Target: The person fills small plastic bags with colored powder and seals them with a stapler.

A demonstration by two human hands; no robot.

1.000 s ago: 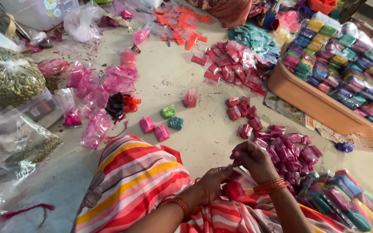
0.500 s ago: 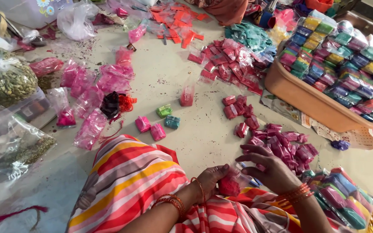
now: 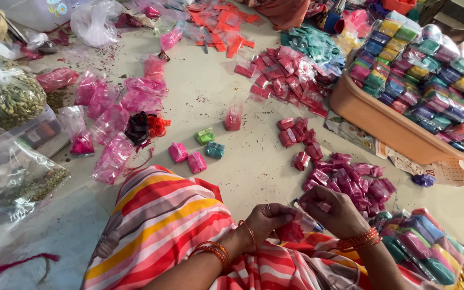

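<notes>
A small clear pouch with red powder in it is pinched between both hands, low in the middle of the view, right over the striped red, orange and white cloth draped on the lap. The left hand is closed round the bottom of the pouch where the red stuff sits, and the right hand is clamped on its top edge, so the two hands are pretty much touching. Orange bangles are worn on the right wrist, and more on the left.

Just beyond the right hand, a heap of magenta packets is spread on the floor, with a few dark red ones a bit further out. Two pink packets and two green packets are lying loose near the cloth's edge. A bigger pile of red packets is seen further back, well apart from the hands.

Off to the right, an orange tub is stacked full of mixed-colour packets. More bundled coloured packets are parked just beside the right forearm. On the left, a bag of green pods and some pink-stained plastic bags are scattered about.
</notes>
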